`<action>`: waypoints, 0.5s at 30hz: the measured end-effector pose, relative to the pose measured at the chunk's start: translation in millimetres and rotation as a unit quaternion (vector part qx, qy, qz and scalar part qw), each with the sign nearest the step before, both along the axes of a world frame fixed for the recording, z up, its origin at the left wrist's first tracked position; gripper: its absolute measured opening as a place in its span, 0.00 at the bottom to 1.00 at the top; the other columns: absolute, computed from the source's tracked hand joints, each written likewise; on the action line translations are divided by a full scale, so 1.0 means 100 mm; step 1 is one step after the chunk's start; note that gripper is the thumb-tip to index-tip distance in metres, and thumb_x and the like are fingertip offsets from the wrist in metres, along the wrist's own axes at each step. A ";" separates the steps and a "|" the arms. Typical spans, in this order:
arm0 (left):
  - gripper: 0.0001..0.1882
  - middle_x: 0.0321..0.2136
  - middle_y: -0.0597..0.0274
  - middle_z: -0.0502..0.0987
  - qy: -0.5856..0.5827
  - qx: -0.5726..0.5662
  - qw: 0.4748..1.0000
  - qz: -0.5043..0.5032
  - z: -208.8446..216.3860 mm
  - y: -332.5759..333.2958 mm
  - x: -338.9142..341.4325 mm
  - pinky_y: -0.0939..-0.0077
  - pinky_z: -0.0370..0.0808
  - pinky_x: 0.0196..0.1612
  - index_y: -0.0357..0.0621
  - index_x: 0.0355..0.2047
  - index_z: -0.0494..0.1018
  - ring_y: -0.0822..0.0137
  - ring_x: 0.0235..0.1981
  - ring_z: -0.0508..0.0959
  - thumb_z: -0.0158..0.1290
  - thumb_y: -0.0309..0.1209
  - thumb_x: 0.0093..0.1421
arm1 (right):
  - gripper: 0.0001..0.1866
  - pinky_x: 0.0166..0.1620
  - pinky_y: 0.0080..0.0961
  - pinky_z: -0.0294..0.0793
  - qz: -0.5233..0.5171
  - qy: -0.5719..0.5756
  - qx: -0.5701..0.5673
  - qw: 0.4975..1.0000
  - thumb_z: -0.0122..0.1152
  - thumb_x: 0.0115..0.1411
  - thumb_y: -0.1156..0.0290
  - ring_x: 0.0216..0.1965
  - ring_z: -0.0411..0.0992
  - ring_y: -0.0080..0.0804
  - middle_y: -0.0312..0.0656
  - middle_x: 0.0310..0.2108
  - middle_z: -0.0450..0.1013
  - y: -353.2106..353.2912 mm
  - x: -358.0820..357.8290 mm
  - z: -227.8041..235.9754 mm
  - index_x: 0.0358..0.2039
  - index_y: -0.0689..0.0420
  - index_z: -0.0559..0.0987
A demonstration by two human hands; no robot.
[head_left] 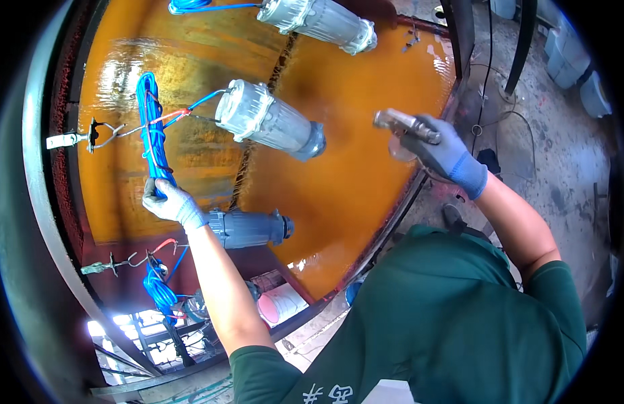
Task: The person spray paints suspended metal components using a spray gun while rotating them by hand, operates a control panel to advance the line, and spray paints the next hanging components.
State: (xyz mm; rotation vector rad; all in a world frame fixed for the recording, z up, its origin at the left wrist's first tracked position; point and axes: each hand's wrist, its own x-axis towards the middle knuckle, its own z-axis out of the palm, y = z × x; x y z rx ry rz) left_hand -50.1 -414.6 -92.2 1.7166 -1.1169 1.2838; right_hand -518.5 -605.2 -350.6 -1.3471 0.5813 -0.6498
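My left hand (pixel 169 202), in a grey-blue work glove, is closed round the lower end of a coiled blue cable (pixel 152 135). That cable leads to a silver-grey, pump-like cylinder (pixel 271 121) with a ribbed end, hung from a hook and wire on the left. Out to the right, my gloved right hand (pixel 448 153) grips a metal spray gun (pixel 408 125), its front end facing the cylinder across a gap. A darker blue-grey cylinder (pixel 248 227) of like shape hangs just past my left wrist. Another silver cylinder (pixel 319 23) is at the far end.
Behind the cylinders is an orange-coated booth panel (pixel 339 182), with a curved metal rail (pixel 39 175) at left. A second blue cable coil (pixel 158 286) hangs from a nearer hook (pixel 104 266). A pink-lined bucket (pixel 278 306) stands below. Hoses and pale buckets (pixel 568 57) are on the right floor.
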 end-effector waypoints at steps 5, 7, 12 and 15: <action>0.14 0.42 0.47 0.78 0.005 -0.016 1.000 -0.012 -0.03 0.03 -0.02 0.54 0.72 0.55 0.33 0.43 0.77 0.52 0.46 0.77 0.60 0.34 0.66 | 0.12 0.39 0.28 0.77 0.003 -0.103 -0.074 0.992 0.70 0.67 0.68 0.33 0.78 0.24 0.40 0.31 0.78 0.02 -0.15 0.45 0.44 0.62 0.80; 0.15 0.42 0.46 0.78 0.022 -0.009 1.000 0.001 -0.02 0.02 -0.12 0.54 0.73 0.54 0.33 0.43 0.77 0.53 0.45 0.77 0.60 0.35 0.67 | 0.12 0.41 0.28 0.79 0.097 -0.095 -0.167 0.977 0.70 0.66 0.68 0.34 0.79 0.26 0.42 0.32 0.80 0.08 -0.23 0.64 0.44 0.62 0.80; 0.15 0.43 0.48 0.79 0.033 -0.028 0.999 -0.006 -0.03 -0.06 -0.13 0.58 0.74 0.55 0.33 0.45 0.78 0.54 0.45 0.79 0.61 0.34 0.67 | 0.12 0.41 0.28 0.78 -0.003 -0.053 -0.109 0.993 0.70 0.66 0.69 0.34 0.79 0.26 0.41 0.31 0.80 0.03 -0.17 0.63 0.44 0.62 0.80; 0.15 0.44 0.49 0.78 0.050 -0.030 0.998 -0.018 -0.04 -0.08 -0.19 0.58 0.74 0.55 0.33 0.45 0.79 0.55 0.45 0.78 0.60 0.34 0.67 | 0.12 0.39 0.29 0.78 -0.023 -0.077 -0.032 0.996 0.71 0.65 0.69 0.33 0.79 0.27 0.42 0.32 0.81 0.09 -0.21 0.68 0.44 0.61 0.81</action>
